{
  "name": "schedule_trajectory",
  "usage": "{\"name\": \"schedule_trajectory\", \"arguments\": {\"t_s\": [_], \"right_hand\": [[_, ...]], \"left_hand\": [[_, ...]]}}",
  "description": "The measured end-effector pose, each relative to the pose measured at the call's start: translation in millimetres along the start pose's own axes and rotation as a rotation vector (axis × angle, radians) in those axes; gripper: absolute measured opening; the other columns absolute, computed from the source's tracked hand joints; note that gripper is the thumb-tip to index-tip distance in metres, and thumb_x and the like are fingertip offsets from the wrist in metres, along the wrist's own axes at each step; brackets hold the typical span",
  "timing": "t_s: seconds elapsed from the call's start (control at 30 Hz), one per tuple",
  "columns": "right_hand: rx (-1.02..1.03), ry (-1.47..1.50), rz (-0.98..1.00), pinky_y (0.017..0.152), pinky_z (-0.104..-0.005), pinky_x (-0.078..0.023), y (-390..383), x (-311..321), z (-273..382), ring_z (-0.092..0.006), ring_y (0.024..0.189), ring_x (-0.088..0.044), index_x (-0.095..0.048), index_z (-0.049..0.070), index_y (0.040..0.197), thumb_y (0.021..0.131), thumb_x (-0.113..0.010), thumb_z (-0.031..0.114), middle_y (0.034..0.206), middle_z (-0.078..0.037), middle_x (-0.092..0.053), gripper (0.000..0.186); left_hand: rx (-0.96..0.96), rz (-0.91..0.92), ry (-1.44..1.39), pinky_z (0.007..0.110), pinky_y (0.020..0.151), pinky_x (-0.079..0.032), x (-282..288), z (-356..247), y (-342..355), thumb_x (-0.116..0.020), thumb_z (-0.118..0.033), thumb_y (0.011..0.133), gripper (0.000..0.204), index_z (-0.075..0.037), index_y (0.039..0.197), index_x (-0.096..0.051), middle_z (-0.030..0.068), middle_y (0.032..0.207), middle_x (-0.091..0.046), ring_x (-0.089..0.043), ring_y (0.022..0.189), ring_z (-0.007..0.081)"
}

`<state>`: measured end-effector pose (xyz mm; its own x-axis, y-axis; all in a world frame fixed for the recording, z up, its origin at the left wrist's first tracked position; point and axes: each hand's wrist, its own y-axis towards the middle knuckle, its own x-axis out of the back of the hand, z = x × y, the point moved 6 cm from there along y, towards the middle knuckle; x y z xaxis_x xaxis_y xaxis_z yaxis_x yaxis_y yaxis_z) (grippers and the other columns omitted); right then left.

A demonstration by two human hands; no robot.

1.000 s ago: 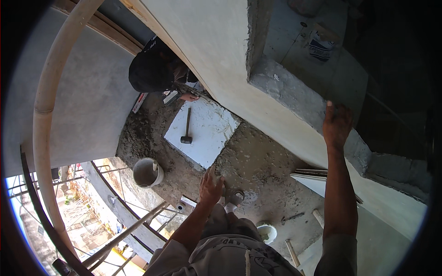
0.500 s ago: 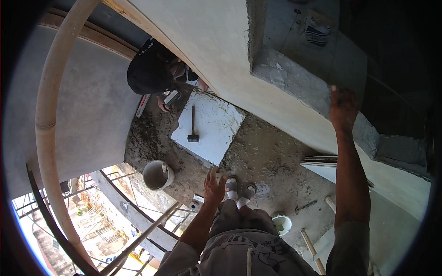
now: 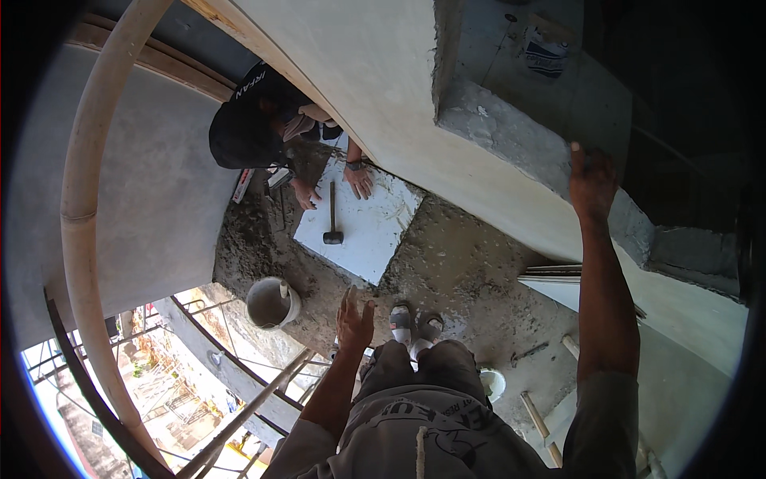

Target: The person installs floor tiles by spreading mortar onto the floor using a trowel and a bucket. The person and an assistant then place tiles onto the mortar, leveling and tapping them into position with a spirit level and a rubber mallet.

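Observation:
My left hand (image 3: 353,321) hovers over the floor below the tile's near corner, fingers spread and holding nothing. My right hand (image 3: 593,185) rests on the rough concrete ledge (image 3: 511,144) of the wall opening. Its thumb sticks out and the shaded fingers lie over the ledge. Ahead, a large white tile (image 3: 369,251) lies on wet grey mortar. Across it lies a rubber mallet (image 3: 333,237) with a black head. A crouching person in dark clothes (image 3: 247,128) has one hand (image 3: 358,183) flat on the tile and the other (image 3: 305,194) at its left edge.
A bucket (image 3: 273,302) with a tool in it stands left, near the open edge with bamboo poles (image 3: 80,215) and scaffolding. A smaller white bucket (image 3: 492,385) is beside my legs. Stacked tiles (image 3: 550,281) lean along the right wall, and loose poles (image 3: 536,415) lie below.
The other person's hands have moved onto the tile and its left edge. My left hand has shifted slightly left with fingers spread; my right hand stays on the ledge.

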<state>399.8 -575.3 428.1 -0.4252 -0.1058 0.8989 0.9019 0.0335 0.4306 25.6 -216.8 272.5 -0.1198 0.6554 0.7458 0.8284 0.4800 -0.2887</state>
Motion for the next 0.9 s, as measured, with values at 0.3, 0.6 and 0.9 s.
{"name": "schedule_trajectory", "arguments": {"t_s": [0.3, 0.6, 0.9], "right_hand": [[-0.028, 0.003, 0.020, 0.089, -0.0491, -0.039, 0, -5, -4, -0.0391, 0.099, -0.053, -0.059, -0.001, 0.094, 0.090, -0.043, 0.051, 0.101, -0.024, -0.057, 0.055], [-0.082, 0.018, 0.088, 0.097, -0.0473, -0.033, 0, -10, -8, -0.0340, 0.109, -0.049, -0.060, 0.001, 0.096, 0.089, -0.041, 0.055, 0.105, -0.020, -0.057, 0.058], [-0.076, 0.008, 0.082, 0.096, -0.0469, -0.035, 0, -9, -9, -0.0344, 0.107, -0.050, -0.061, 0.001, 0.096, 0.089, -0.043, 0.054, 0.105, -0.020, -0.057, 0.056]], "left_hand": [[-0.002, 0.032, -0.029, 0.045, 0.102, -0.031, -7, -8, -4, -0.055, -0.031, 0.088, 0.056, 0.000, 0.132, -0.039, 0.0254, 0.131, -0.041, -0.039, 0.122, 0.0396], [-0.018, -0.016, 0.074, 0.043, 0.096, -0.039, 6, 1, -5, -0.055, -0.028, 0.088, 0.054, -0.001, 0.132, -0.038, 0.0245, 0.129, -0.044, -0.045, 0.117, 0.0391], [0.077, 0.026, -0.011, 0.045, 0.101, -0.031, 6, 2, -6, -0.054, -0.030, 0.088, 0.056, 0.000, 0.132, -0.038, 0.0240, 0.131, -0.043, -0.040, 0.122, 0.0395]]}}
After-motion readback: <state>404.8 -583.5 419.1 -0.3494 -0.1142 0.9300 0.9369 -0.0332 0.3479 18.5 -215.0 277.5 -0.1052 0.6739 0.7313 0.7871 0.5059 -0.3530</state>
